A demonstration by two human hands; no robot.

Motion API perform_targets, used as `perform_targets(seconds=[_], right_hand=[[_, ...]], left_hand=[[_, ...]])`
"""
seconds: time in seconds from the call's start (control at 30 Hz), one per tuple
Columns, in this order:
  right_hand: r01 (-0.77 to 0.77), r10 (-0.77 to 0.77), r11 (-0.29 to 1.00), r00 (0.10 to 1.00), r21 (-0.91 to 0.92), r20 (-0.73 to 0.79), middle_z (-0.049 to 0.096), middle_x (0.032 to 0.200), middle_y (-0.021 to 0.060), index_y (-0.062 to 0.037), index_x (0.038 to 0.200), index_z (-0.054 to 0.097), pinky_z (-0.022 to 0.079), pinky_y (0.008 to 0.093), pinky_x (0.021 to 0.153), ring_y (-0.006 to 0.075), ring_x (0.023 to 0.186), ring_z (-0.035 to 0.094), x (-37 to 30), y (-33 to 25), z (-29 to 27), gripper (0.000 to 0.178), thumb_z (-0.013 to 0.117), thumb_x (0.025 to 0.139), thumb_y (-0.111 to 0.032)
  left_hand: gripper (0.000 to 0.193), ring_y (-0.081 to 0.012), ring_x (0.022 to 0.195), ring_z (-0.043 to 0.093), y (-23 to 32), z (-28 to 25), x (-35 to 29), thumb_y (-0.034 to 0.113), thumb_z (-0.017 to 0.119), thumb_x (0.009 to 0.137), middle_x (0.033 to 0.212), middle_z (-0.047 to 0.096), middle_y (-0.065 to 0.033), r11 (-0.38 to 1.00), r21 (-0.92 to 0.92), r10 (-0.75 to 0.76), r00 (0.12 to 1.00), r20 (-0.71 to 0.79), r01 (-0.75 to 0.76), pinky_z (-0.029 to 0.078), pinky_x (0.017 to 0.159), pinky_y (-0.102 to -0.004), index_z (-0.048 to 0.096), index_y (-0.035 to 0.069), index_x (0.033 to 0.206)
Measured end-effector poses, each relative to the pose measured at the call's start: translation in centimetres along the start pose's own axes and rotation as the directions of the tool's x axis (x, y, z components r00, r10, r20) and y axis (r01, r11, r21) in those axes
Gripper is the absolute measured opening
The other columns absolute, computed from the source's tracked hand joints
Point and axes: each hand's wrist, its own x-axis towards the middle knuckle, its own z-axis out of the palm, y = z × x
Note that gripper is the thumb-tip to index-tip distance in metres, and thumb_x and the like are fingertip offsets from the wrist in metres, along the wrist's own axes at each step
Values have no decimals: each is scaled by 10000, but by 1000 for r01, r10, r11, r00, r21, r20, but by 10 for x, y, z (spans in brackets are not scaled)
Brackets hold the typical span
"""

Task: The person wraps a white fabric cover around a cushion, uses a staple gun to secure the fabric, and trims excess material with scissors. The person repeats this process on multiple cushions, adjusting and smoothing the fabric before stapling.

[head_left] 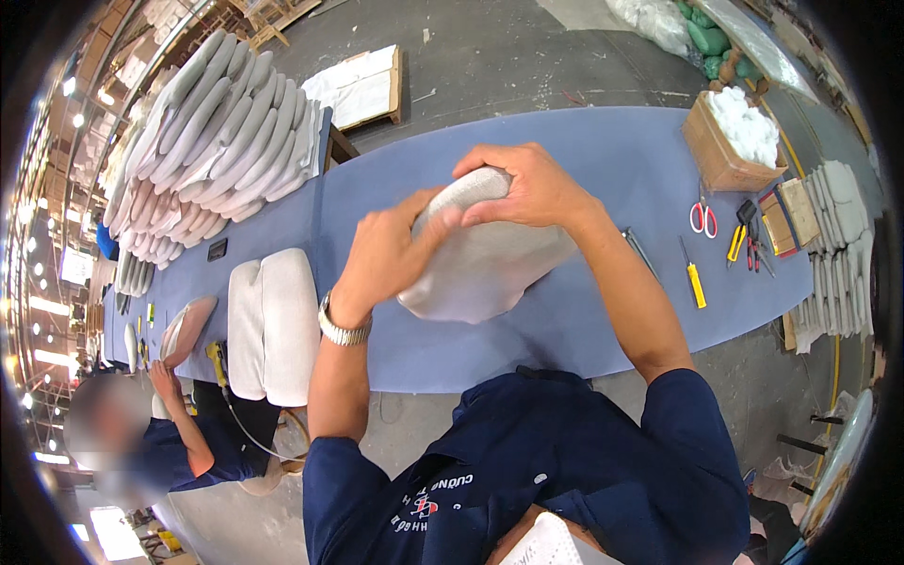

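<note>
A light grey fabric-covered cushion [485, 268] is held up on edge above the blue table, in front of my chest. My right hand [541, 188] grips its upper rim, with the fingers over the far side and the thumb on the near face. On its upper left side is my left hand [391, 247], wrapped on the edge with its thumb laid across the fabric; that thumb is slightly blurred. A metal-band watch [345, 330] circles my left wrist. The cushion's lower face looks loose and smooth, and its far side is hidden.
Two pale cushions [273, 325] lie to the left, below a tall cushion stack [212, 141]. Red-handled scissors [702, 218], a yellow-handled screwdriver [696, 284], pliers [737, 243] and a carton of white stuffing [720, 155] are at right. A co-worker [207, 443] works at far left.
</note>
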Motion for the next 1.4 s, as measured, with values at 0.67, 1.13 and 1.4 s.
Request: perform_targets(seconds=[0.67, 1.13, 1.4], right_hand=[[17, 90, 947, 945, 321, -314, 719, 1250, 136, -25, 1198, 737, 476, 415, 1037, 267, 1158, 644, -86, 85, 0, 479, 452, 1080, -393], [-427, 606, 661, 789, 617, -104, 655, 1340, 89, -65, 1458, 592, 420, 349, 1118, 200, 1274, 567, -229, 116, 93, 586, 348, 1136, -489], [-403, 677, 647, 693, 647, -246, 581, 1482, 140, -39, 1485, 560, 396, 380, 1158, 239, 1320, 546, -265, 106, 115, 621, 443, 1104, -515]], left_hand=[[857, -438, 1582, 162, 73, 127, -30, 488, 585, 1018, 1701, 184, -280, 793, -389, 440, 882, -167, -469, 170, 1268, -501, 265, -31, 1621], [418, -217, 671, 617, 94, 149, 31, 197, 502, 1065, 745, 697, -100, 672, -272, 685, 718, -123, -688, 434, 616, -362, 696, -13, 761], [491, -184, 654, 599, 29, 102, 49, 225, 464, 1105, 735, 709, -102, 860, -290, 246, 840, -483, -419, 448, 626, -372, 699, -48, 771]])
